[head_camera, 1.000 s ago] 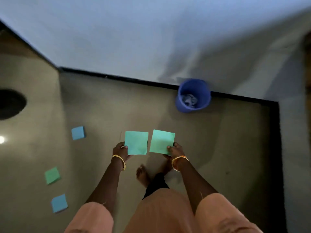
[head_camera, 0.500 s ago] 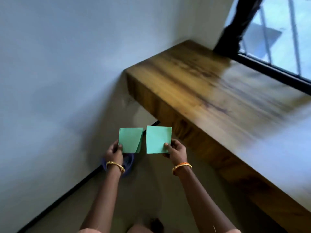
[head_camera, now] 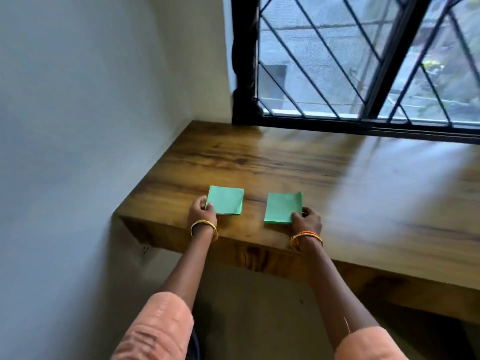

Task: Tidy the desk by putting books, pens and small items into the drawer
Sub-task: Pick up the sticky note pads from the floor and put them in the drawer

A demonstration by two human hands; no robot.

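Two green square paper pads lie flat on the wooden desk [head_camera: 298,165] near its front left corner. My left hand [head_camera: 202,209] pinches the lower left corner of the left green pad [head_camera: 226,200]. My right hand [head_camera: 306,221] pinches the lower right corner of the right green pad [head_camera: 283,207]. The pads sit side by side with a gap of bare wood between them. No drawer is in view.
A white wall [head_camera: 78,126] runs along the desk's left end. A black-framed window with a diagonal grille [head_camera: 350,61] stands behind the desk. A wall socket [head_camera: 146,250] sits below the desk's left corner. The floor under the desk is dark.
The view swung up from the floor and the blue bin to the desk. Both hands carried the green pads forward and now hold them down on the desk top, further apart.
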